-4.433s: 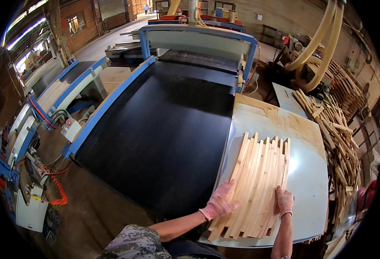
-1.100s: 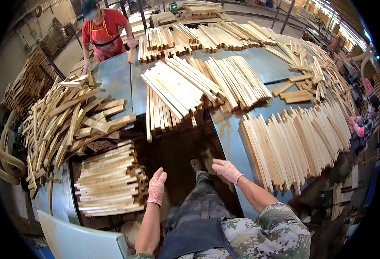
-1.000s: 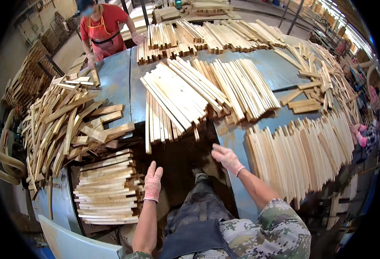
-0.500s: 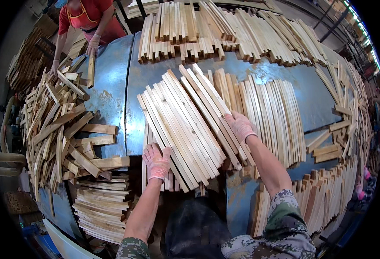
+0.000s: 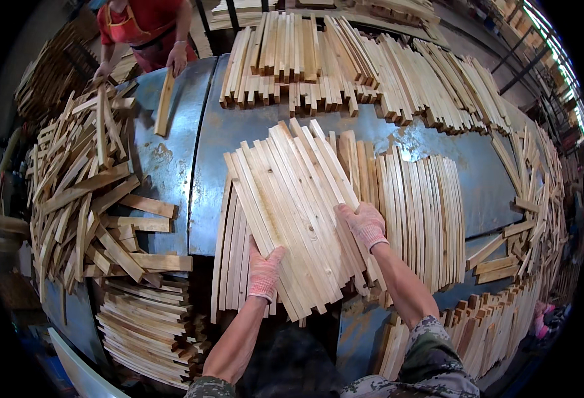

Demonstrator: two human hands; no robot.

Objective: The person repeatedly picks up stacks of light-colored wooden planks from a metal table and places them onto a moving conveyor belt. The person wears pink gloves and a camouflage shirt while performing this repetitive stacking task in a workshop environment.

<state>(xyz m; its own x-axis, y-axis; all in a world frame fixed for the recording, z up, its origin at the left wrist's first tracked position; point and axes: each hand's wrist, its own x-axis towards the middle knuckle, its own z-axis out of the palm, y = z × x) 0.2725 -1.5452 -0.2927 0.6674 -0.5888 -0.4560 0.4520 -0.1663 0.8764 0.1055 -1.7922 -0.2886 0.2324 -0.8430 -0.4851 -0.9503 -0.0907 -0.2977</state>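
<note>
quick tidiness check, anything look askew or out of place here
The loose heap of tan wooden sticks at the left looks messy: its pieces cross at all angles, while the flat pale wooden strips between the pink-gloved left hand and pink-gloved right hand lie side by side. Brown stains also mark the blue-grey metal tabletop.

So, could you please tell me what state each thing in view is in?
Slanting strip batch: packed side by side, ends uneven
Left hand: gloved, touching its left edge
Right hand: gloved, touching its right side
Row to its right: laid parallel
Left wood pile: jumbled
Board: held in a co-worker's hand
Tabletop: stained in patches
</note>
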